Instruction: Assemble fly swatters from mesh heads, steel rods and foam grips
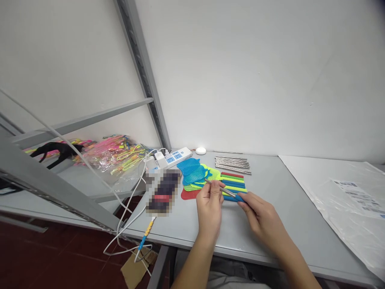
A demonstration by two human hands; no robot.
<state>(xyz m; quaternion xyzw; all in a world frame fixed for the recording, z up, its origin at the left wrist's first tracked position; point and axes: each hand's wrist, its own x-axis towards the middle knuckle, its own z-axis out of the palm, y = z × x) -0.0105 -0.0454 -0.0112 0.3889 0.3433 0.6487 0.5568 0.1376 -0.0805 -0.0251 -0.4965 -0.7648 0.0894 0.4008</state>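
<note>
Left grip (210,208) holds a metal rod (228,192) slanting upper-left to lower-right.

Blue handle (238,197) partly behind right fingers (254,202)

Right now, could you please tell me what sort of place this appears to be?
Probably a small workshop or packing area: metal rods and mesh-headed fly swatters lie grouped on the grey table, and a heap of colourful bagged items sits to the left.
</note>
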